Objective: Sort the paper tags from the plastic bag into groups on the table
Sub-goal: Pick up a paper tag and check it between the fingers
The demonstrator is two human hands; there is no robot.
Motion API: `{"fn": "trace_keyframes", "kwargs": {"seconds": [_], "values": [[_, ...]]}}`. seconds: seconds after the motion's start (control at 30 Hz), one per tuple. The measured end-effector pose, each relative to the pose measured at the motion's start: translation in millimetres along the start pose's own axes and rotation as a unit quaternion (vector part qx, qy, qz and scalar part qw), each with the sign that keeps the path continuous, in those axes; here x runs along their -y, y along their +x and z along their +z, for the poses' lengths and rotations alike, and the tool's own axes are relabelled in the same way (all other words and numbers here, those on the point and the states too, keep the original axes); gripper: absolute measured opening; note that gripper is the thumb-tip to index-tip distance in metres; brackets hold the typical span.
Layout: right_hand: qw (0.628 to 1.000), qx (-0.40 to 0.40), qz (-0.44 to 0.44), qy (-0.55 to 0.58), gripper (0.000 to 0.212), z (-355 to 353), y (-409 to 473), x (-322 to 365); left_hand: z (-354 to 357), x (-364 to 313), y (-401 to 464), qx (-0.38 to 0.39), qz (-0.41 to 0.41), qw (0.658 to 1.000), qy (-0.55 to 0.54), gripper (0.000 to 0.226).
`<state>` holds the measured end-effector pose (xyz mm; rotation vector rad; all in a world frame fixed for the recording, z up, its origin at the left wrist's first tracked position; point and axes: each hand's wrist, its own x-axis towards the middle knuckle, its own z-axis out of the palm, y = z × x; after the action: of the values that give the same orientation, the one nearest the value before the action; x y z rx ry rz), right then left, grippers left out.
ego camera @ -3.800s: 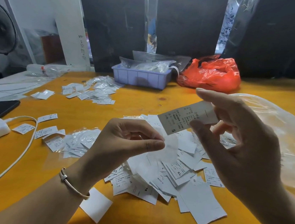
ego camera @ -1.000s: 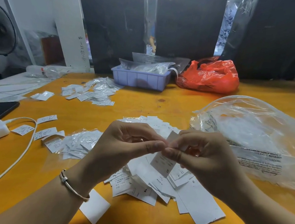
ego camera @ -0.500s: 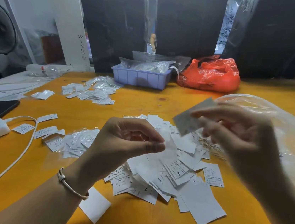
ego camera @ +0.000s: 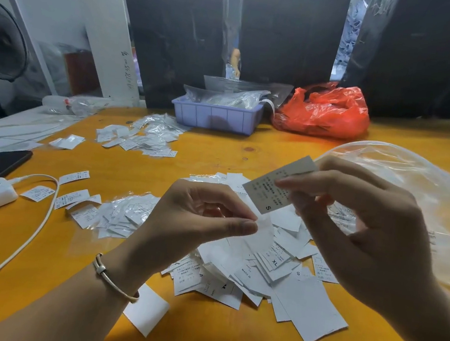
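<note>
1. Head view, grip first: right hand (ego camera: 358,232) pinches one tag (ego camera: 279,184) between thumb and fingertips, centre-right of frame, raised off the table (ego camera: 225,340). Printed face toward the camera; "S" readable at its lower end.
2. Left hand (ego camera: 197,223) pinches a thin clear sleeve (ego camera: 263,231), centre frame, just below the tag.
3. Change: a second ago both hands were together low over the pile (ego camera: 257,267), tag half in the sleeve. Now tag and sleeve are apart, tag lifted for reading.
4. Meaning, my read: tag is unwrapped and its size identified; next it goes to a group, sleeve gets discarded.
5. Outward: clear bag (ego camera: 413,199) lies right of frame. Wrapped tags (ego camera: 122,214) sit left of centre, another group (ego camera: 142,139) upper left, loose tags (ego camera: 70,196) further left.
6. Most of the pile looks unsorted; task is early.
</note>
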<state>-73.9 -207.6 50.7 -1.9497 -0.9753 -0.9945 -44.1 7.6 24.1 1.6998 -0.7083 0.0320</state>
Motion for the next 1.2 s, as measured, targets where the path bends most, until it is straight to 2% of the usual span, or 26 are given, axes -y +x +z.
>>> {"fn": "trace_keyframes", "kwargs": {"seconds": [0.23,0.37,0.53,0.73,0.8,0.93,1.07,1.2], "values": [[1.000,0.022,0.008,0.000,0.017,1.7,1.1,-3.0,-1.0,-1.1,-0.6,0.003,-0.004,1.000,-0.011,0.003],[0.999,0.043,0.019,0.015,0.018,1.5,0.4,-5.9,-0.5,-2.2,0.4,-0.007,-0.014,1.000,-0.023,0.009],[0.998,0.060,0.022,0.011,0.016,0.6,-0.5,-7.3,-0.6,-3.3,0.3,0.001,-0.019,0.999,-0.032,0.006],[0.991,0.122,0.048,-0.012,0.013,4.0,-1.9,-7.3,1.3,-2.6,1.1,0.015,-0.024,1.000,-0.013,0.012],[0.988,0.135,0.069,-0.020,0.014,5.5,-3.8,-5.9,2.2,-1.3,1.0,0.019,-0.028,0.999,-0.009,0.012],[0.986,0.114,0.120,-0.010,0.040,7.4,-4.6,-5.1,3.8,-0.7,0.8,0.005,-0.046,0.999,-0.006,0.007],[0.982,0.051,0.176,0.044,0.021,6.9,-3.6,-7.4,4.4,-0.5,0.8,-0.012,-0.062,0.998,-0.010,0.015],[0.946,0.097,0.276,0.139,0.025,12.1,-4.6,-9.4,6.1,-0.9,1.8,-0.005,-0.072,0.997,-0.018,0.021]]}}
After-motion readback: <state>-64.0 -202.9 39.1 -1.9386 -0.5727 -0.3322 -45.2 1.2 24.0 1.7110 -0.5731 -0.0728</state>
